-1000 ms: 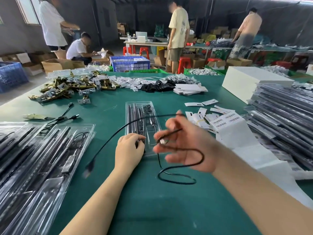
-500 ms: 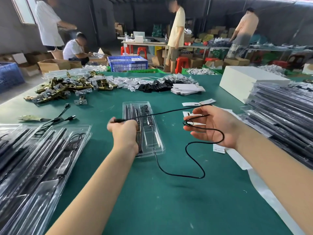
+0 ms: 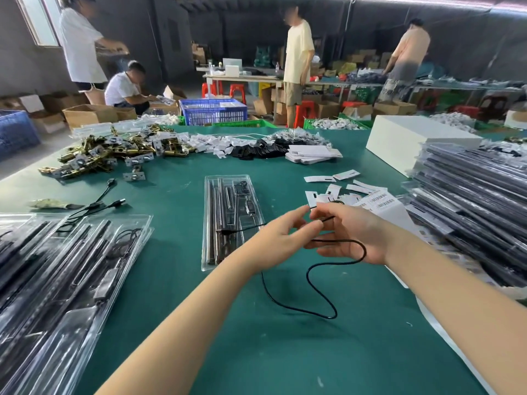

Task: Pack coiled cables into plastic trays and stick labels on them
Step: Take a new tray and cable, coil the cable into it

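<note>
Cable (image 3: 319, 286): we hold it above the green surface (image 3: 256, 352); a loop sags below.
Left hand (image 3: 281, 238): pinches the cable.
Right hand (image 3: 350, 232): grips the cable.
Tray (image 3: 228, 220): just beyond our hands.
Labels (image 3: 342, 189): scattered farther right.

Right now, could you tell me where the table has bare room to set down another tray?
Bare green cloth lies between the open tray and the left stack of trays, and a wide patch in front, between the forearms. It is crowded along the far edge with brass fittings, on the right by labels and the tall tray stack, and where both hands wind the cable.
</note>
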`<state>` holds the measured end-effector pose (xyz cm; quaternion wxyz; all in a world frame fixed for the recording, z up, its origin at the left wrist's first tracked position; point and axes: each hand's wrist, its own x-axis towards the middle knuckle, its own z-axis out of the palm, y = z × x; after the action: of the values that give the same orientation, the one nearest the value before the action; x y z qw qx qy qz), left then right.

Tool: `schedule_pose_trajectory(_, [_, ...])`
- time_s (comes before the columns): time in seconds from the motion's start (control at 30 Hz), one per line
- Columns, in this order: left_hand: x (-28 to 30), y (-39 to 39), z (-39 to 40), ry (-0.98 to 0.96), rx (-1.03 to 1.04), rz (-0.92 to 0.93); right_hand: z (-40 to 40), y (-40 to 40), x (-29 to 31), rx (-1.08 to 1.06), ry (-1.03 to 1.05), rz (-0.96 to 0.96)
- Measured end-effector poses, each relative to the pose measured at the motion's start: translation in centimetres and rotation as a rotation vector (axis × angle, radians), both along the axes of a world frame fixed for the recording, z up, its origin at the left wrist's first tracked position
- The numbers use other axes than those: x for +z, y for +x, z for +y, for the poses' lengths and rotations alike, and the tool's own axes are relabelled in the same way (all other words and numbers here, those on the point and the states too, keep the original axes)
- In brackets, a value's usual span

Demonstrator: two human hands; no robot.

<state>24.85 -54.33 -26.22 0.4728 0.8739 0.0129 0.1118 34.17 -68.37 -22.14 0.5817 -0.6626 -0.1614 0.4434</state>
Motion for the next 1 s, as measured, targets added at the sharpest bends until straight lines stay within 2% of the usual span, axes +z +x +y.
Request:
schedule_pose_trajectory(0.07, [-0.3, 0.5, 0.0, 0.128, 0.086, 0.016, -0.2, 0.1, 0.0, -0.005, -0.006, -0.023])
schedule_pose_trajectory(0.3, [-0.6, 0.8, 0.9, -0.053, 0.003, 0.019, -0.9, 0.4, -0.2, 0.105, -0.006, -0.017])
schedule_pose_trajectory(0.5, [-0.8, 1.0, 1.1, -0.002, -0.037, -0.008, -1.2, 0.3, -1.6, 0.126, 0.137, -0.031])
schedule_pose_trajectory(0.57, [-1.2, 0.9, 0.9, -0.081, -0.038, 0.023, -1.2, 0.3, -2.0, 0.121, 0.154, -0.004])
schedule_pose_trajectory(0.73, [-1.6, 0.4, 1.0, -0.42, -0.057, 0.047, -0.9, 0.3, -2.8, 0.027, 0.253, 0.056])
schedule_pose_trajectory(0.83, [-1.8, 0.1, 1.0, -0.558, -0.014, 0.072, -0.7, 0.1, -3.1, -0.004, 0.241, -0.054])
schedule_pose_trajectory(1.0, [-1.9, 0.0, 0.5, -0.684, 0.037, 0.089, 0.0, -0.6, -3.2, -0.103, 0.073, -0.406])
